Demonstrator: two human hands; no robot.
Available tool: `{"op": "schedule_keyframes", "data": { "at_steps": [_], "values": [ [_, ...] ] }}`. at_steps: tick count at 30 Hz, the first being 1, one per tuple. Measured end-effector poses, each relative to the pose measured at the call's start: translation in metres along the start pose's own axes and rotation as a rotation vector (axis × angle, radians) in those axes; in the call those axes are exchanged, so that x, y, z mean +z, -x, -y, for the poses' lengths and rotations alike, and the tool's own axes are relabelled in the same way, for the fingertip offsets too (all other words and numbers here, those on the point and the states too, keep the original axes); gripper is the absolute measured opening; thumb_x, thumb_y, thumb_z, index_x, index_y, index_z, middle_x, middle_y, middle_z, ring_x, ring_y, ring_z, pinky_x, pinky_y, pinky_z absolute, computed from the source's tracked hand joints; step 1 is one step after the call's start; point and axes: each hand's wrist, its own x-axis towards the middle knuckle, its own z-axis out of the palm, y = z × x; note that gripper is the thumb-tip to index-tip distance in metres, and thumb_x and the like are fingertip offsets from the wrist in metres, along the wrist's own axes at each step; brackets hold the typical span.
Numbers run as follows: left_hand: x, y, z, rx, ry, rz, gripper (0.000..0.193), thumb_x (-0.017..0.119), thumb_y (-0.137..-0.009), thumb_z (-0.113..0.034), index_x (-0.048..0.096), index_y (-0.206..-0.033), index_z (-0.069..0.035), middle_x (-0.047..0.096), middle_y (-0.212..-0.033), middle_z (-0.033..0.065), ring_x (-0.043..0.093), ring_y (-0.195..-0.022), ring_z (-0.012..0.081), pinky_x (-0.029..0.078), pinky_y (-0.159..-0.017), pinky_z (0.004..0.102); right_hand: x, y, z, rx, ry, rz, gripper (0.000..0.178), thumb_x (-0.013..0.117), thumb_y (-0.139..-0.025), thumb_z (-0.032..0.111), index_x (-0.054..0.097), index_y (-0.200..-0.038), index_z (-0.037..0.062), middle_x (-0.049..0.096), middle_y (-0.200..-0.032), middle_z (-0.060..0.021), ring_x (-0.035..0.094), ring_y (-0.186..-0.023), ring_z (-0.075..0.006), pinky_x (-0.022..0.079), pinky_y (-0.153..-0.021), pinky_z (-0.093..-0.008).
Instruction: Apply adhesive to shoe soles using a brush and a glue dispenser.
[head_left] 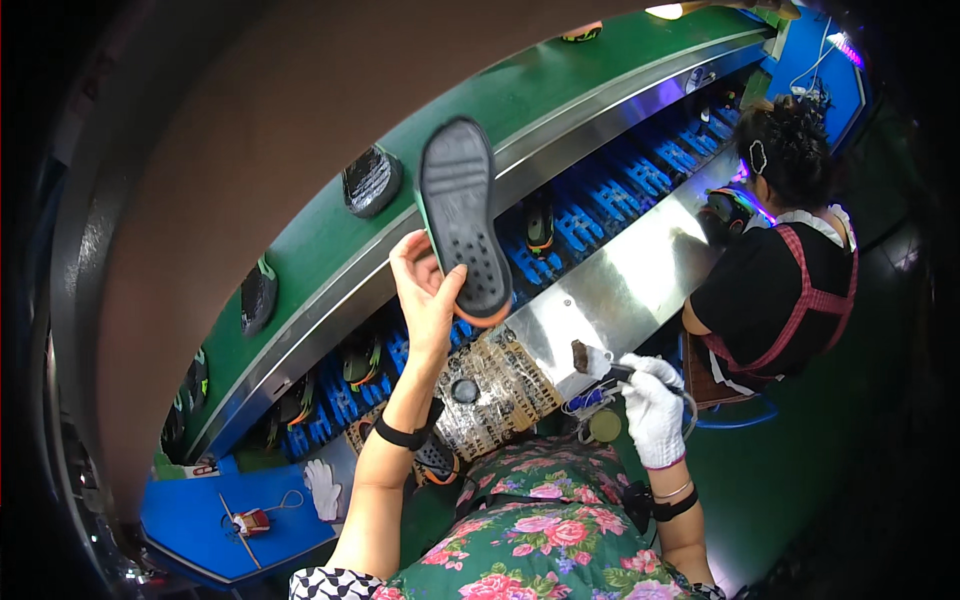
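Black shoe sole [462, 200] w/ orange-edged lower end is up in the air, seen against the green conveyor [560, 65]; bare L grip [427, 290] pinches it nr that end, thumb on the pitted face, fingers behind. Prob. light, rubbery & a bit bendy, not fragile, maybe slick if wet (can't tell), so best held by the side edges nr the bottom, thumb off the flat face. Gloved R grip [653, 408] is wrapped round the dark handle of a brush [597, 362], bristles nr edge of the metal tabletop [600, 295], apart from the sole.
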Motion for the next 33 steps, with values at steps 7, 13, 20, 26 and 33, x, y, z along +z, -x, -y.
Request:
{"op": "schedule_keyframes", "data": {
  "at_steps": [7, 13, 20, 26, 33],
  "values": [
    [-0.017, 0.05, 0.046, -0.959, 0.389, 0.175, 0.042, 0.077, -0.089, -0.012, 0.059, -0.126, -0.002, 0.072, -0.104, 0.0119, 0.073, -0.083, 0.0208, 0.062, -0.076, 0.036, 0.037, 0.005, 0.018, -0.08, 0.03, 0.093, 0.024, 0.063, -0.082, -0.007, 0.072, -0.104, -0.0008, 0.072, -0.112, -0.0183, 0.066, -0.091, -0.0207, 0.053, -0.075, -0.0275],
    [-0.021, 0.135, 0.032, -1.263, 0.812, 0.224, 0.051, 0.066, -0.081, -0.001, 0.057, -0.131, 0.003, 0.073, -0.115, 0.0183, 0.075, -0.098, 0.0297, 0.062, -0.092, 0.0457, 0.087, 0.018, 0.014, -0.241, 0.371, 0.279, 0.023, 0.075, -0.074, -0.015, 0.073, -0.094, -0.0028, 0.075, -0.101, -0.0154, 0.072, -0.099, -0.0245, 0.059, -0.086, -0.0344],
    [-0.014, 0.167, 0.014, -0.871, 1.278, 0.398, 0.092, 0.07, -0.089, -0.062, 0.048, -0.142, 0.011, 0.063, -0.135, 0.0249, 0.064, -0.122, 0.0377, 0.05, -0.109, 0.0498, 0.1, 0.02, 0.01, -0.571, 0.822, 0.433, 0.012, 0.081, -0.074, -0.006, 0.075, -0.081, 0.0011, 0.074, -0.083, -0.01, 0.072, -0.082, -0.0213, 0.055, -0.077, -0.0348],
    [-0.013, 0.163, 0.015, -0.96, 1.227, -0.022, 0.097, 0.036, -0.092, -0.086, 0.049, -0.151, -0.009, 0.06, -0.143, 0.0133, 0.06, -0.127, 0.0305, 0.046, -0.112, 0.0473, 0.099, 0.021, -0.005, -0.62, 0.995, 0.41, 0.012, 0.08, -0.076, -0.006, 0.075, -0.085, 0.0006, 0.075, -0.088, -0.0126, 0.072, -0.081, -0.024, 0.056, -0.072, -0.0355],
    [0.006, 0.173, -0.009, -0.903, 0.682, -0.094, 0.09, 0.031, -0.097, -0.082, 0.043, -0.156, -0.015, 0.053, -0.152, 0.0069, 0.052, -0.136, 0.0275, 0.04, -0.117, 0.0441, 0.116, 0.016, -0.004, -1.031, 1.234, 0.573, 0.032, 0.075, -0.084, 0.004, 0.076, -0.116, 0.0066, 0.076, -0.117, -0.0093, 0.072, -0.106, -0.0246, 0.056, -0.09, -0.0348]
  ]
}}
